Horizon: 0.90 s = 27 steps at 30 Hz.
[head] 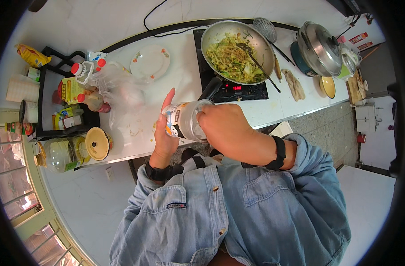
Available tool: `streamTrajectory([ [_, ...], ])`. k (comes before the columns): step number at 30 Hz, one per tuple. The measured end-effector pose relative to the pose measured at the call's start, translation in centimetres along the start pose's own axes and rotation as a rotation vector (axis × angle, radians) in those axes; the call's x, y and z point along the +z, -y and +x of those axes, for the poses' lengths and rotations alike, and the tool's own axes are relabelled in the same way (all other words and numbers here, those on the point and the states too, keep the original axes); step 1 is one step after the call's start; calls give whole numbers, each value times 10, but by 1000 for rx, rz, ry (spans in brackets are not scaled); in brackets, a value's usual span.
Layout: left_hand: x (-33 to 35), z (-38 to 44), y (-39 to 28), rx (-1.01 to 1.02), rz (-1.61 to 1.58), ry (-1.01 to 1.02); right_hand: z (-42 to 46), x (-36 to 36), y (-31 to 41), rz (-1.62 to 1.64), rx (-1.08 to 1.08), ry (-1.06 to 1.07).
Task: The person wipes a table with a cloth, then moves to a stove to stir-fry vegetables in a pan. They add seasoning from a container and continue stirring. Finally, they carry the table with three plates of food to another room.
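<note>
A clear plastic jar (184,121) with a printed label is tilted on its side in front of my body, its mouth towards the right. My left hand (165,133) holds it around the base. At the mouth is my right hand (224,123), its fingers bent into the opening; what they touch inside is hidden. Beyond the hands, a steel frying pan (237,53) of chopped, cooked vegetables (235,63) stands on a black induction cooker (255,94) with a lit display. A dark spatula (257,63) rests in the pan.
Left of the pan lie a floral plate (150,61) and a plastic bag (117,89). A black rack (44,99) of seasonings, an oil jug (61,154) and a lidded enamel pot (97,143) stand further left. Rightwards are a skimmer (265,29), a cloth (292,84), a lidded steel pot (318,50) and a yellow bowl (327,87).
</note>
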<state>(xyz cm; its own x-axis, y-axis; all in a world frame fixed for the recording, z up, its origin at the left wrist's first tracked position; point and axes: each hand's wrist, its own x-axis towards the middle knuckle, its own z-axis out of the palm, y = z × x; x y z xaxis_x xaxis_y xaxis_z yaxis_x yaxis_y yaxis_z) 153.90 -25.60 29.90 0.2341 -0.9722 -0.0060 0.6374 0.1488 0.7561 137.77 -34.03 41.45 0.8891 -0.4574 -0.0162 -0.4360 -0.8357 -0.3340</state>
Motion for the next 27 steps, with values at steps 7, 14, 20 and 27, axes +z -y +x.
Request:
streamTrajectory([
  [7,-15,6,8,-95,-161,-93,-1,-11,3,-16,-84,-230],
  [14,-9,8,5,-76,-135,-102,13,5,-8,61,-108,-120],
  [20,-10,13,8,-63,-108,-130,18,15,-24,362,65,-207],
  [27,-12,18,12,-68,-129,-128,9,0,-36,667,261,-189],
])
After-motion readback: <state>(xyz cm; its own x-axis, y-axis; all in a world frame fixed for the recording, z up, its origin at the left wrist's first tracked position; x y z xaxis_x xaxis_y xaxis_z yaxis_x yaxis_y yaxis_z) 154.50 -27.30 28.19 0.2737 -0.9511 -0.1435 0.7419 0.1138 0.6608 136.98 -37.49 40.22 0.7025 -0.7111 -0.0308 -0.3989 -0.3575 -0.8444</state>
